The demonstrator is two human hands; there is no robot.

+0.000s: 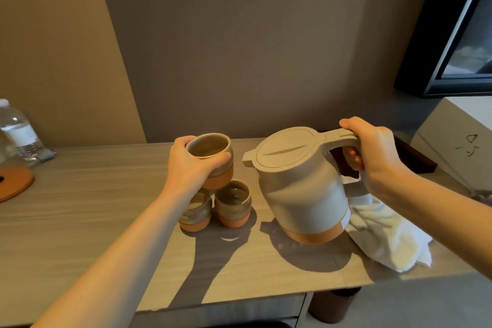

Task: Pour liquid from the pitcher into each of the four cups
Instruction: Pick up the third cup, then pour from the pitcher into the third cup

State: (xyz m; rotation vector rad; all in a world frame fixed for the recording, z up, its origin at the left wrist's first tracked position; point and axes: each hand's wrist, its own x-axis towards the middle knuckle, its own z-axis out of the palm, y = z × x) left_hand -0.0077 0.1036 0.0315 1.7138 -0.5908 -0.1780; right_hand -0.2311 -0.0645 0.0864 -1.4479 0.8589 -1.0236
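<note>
A beige pitcher [300, 189] with an orange base and a closed lid stands on the wooden table [80, 221], its spout pointing left. My right hand [372, 152] is wrapped around its handle. My left hand [191, 165] holds a glazed cup [210, 146] with an orange bottom in the air, just left of the spout. Under it two more such cups stand on the table: one [234, 204] in plain sight with liquid inside, the other [195, 214] partly hidden by my left wrist. I see only three cups.
A white cloth [386, 237] lies bunched right of the pitcher. A clear water bottle [18, 133] and an orange coaster [13, 184] sit at the far left. A white box [458, 138] and a dark screen [458, 34] stand at the right. The wall is close behind.
</note>
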